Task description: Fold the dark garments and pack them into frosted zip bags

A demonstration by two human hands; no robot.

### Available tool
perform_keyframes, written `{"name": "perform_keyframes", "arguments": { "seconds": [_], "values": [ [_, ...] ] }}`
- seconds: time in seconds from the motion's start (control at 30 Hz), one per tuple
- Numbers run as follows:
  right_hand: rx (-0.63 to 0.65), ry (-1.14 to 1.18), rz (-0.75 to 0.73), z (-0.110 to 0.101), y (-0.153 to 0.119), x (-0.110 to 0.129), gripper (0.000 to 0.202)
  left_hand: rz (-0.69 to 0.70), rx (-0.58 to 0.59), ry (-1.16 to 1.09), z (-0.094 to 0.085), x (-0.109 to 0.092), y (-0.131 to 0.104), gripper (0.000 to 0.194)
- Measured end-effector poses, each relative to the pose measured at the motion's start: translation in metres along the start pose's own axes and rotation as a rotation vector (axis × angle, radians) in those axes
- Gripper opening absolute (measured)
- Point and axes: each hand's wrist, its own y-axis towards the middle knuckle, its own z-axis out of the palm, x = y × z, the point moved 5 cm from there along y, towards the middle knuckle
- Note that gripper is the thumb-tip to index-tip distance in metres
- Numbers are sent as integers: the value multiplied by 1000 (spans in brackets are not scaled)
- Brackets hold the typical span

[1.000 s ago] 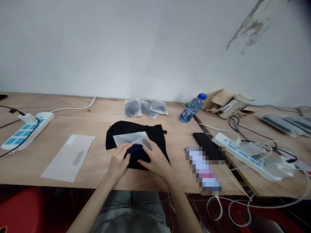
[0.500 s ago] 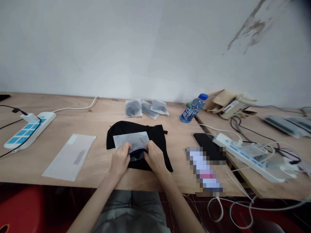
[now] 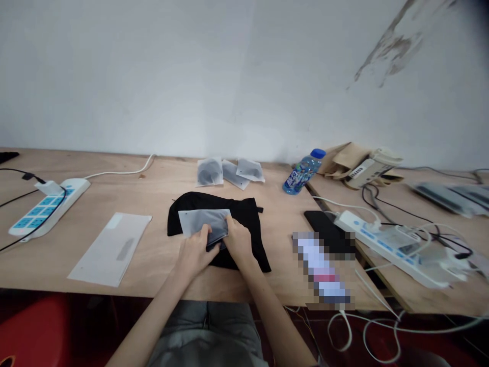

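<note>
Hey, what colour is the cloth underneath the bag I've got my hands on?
The cloth under the frosted bag is black, best seen in the head view.

Both bare forearms (image 3: 153, 316) cross the near edge of the bench (image 3: 147, 262), left hand (image 3: 196, 255) and right hand (image 3: 239, 242) close together, fingers (image 3: 206, 231) bent.

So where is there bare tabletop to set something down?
Bare tabletop lies between the white packet and black cloth, and between that cloth and the pixelated item. Crowded: the cloth, under left hand, right hand and translucent pouch; and the right side, around the power strip.
</note>
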Motion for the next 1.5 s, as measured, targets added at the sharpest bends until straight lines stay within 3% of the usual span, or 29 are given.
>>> {"name": "perform_keyframes", "arguments": {
  "seconds": [0.17,0.23,0.47,0.7,1.03,1.27,1.5],
  "values": [
    [-17,41,-197,-5,-16,-2,44,-15,49,76,5,8,0,55],
    [-50,82,-267,-6,-23,-3,57,9,52,73,8,9,-1,59],
    [-82,-14,-178,9,-12,2,53,-6,50,169,13,5,-2,39],
    [-113,-86,-48,11,0,6,42,75,7,176,10,3,-7,43],
    [-44,172,-329,-7,-24,-2,61,80,-278,183,-34,35,-26,57],
    [-78,148,-390,5,-16,8,54,178,-149,-55,-12,45,-33,47],
    [-95,49,-320,13,-5,14,50,132,-273,-179,-6,38,-20,34]
  ]
}}
